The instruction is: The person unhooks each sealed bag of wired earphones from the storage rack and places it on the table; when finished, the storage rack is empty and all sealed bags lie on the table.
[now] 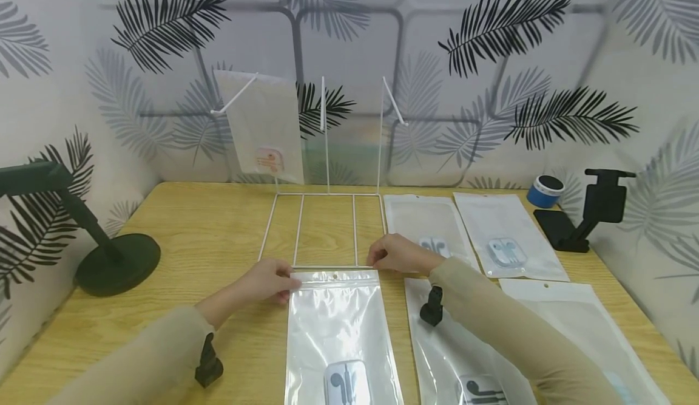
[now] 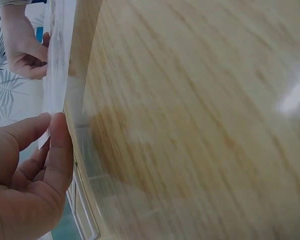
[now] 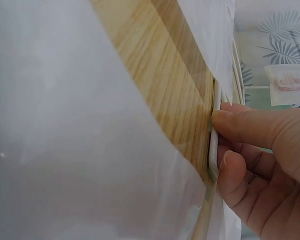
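In the head view a clear-fronted zip bag (image 1: 338,314) with boxed earphones (image 1: 347,384) lies in front of a white wire display rack (image 1: 327,194). My left hand (image 1: 267,282) pinches its upper left corner. In the left wrist view, the thumb and forefinger of my left hand (image 2: 32,170) meet at the bag's edge (image 2: 60,60). At the rack's front right corner, my right hand (image 1: 397,253) has its fingers curled on the wire. In the right wrist view, the thumb of my right hand (image 3: 262,150) lies against that white wire (image 3: 213,155).
Another bag (image 1: 262,125) hangs on the rack's left hook. Several earphone bags (image 1: 508,235) lie on the right side of the wooden table (image 1: 191,223). A dark lamp base (image 1: 122,265) stands left; a black phone stand (image 1: 601,204) and blue round container (image 1: 546,191) stand right.
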Tool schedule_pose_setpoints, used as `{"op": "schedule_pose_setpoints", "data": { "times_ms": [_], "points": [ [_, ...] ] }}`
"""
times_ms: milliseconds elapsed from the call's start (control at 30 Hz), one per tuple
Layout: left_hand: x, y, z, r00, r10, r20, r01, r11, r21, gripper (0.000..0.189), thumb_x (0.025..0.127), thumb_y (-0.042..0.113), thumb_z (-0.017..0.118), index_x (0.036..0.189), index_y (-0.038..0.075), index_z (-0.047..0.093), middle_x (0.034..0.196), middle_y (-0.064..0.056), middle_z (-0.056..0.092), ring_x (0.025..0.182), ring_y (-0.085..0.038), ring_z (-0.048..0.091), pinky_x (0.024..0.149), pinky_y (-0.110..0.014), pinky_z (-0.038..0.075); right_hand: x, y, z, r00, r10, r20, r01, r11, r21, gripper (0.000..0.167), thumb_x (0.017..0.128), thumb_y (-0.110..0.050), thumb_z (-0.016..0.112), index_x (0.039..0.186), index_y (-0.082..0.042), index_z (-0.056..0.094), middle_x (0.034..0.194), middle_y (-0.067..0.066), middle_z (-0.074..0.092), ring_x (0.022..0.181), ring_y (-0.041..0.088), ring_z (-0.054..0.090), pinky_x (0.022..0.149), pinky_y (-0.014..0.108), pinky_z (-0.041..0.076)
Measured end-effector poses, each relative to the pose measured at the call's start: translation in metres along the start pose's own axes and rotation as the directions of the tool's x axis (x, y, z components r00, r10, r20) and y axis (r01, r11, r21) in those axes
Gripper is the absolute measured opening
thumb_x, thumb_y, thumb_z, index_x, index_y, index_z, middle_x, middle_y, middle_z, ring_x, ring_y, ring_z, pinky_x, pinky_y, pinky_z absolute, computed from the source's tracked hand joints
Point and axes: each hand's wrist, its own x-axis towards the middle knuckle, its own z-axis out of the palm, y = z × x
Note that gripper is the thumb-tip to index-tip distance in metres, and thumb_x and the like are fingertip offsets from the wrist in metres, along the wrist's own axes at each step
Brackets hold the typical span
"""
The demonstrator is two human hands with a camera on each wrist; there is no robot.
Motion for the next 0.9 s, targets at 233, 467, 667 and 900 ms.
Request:
{"op": "schedule_pose_setpoints", "data": {
  "times_ms": [233, 467, 667, 900],
  "points": [
    [0.001, 0.0, 0.001, 1.0, 0.003, -0.011, -0.002, 1.0, 0.022, 0.009, 0.086, 0.006, 0.064, 0.084, -0.002, 0.06, 0.066, -0.008, 0.058, 0.054, -0.013, 0.057, 0.055, -0.028, 0.053, -0.001, -0.002, -0.001, 1.0, -0.011, 0.005, 0.011, 1.0, 0.005, 0.012, 0.083, 0.0, 0.065, 0.082, -0.01, 0.07, 0.074, -0.007, 0.061, 0.067, 0.008, 0.05, 0.06, 0.022, 0.045],
    [0.004, -0.001, 0.002, 1.0, 0.015, -0.025, -0.012, 0.996, 0.09, 0.012, 0.085, 0.011, 0.066, 0.086, 0.0, 0.064, 0.066, -0.006, 0.059, 0.053, -0.012, 0.056, 0.054, -0.027, 0.052, -0.002, -0.003, -0.002, 1.0, -0.01, 0.013, 0.01, 1.0, 0.008, 0.011, 0.083, 0.0, 0.065, 0.083, -0.01, 0.07, 0.075, -0.006, 0.062, 0.067, 0.008, 0.051, 0.06, 0.022, 0.046],
    [0.005, -0.002, -0.007, 0.998, 0.055, -0.028, -0.051, 0.99, 0.13, 0.018, 0.085, 0.016, 0.067, 0.093, -0.001, 0.065, 0.073, -0.004, 0.06, 0.059, -0.014, 0.058, 0.056, -0.028, 0.051, -0.002, -0.004, -0.002, 1.0, -0.005, 0.009, 0.005, 1.0, -0.005, 0.011, 0.083, 0.0, 0.065, 0.083, -0.009, 0.069, 0.076, -0.006, 0.062, 0.069, 0.008, 0.053, 0.062, 0.021, 0.046],
    [0.002, 0.0, -0.035, 0.99, 0.138, -0.026, -0.133, 0.98, 0.145, 0.02, 0.09, 0.016, 0.061, 0.097, -0.002, 0.065, 0.078, -0.008, 0.06, 0.062, -0.016, 0.056, 0.057, -0.03, 0.05, -0.002, -0.003, -0.002, 1.0, -0.005, 0.013, 0.005, 1.0, 0.009, 0.01, 0.083, 0.0, 0.065, 0.083, -0.01, 0.069, 0.076, -0.006, 0.062, 0.068, 0.008, 0.052, 0.059, 0.022, 0.047]
  ]
}}
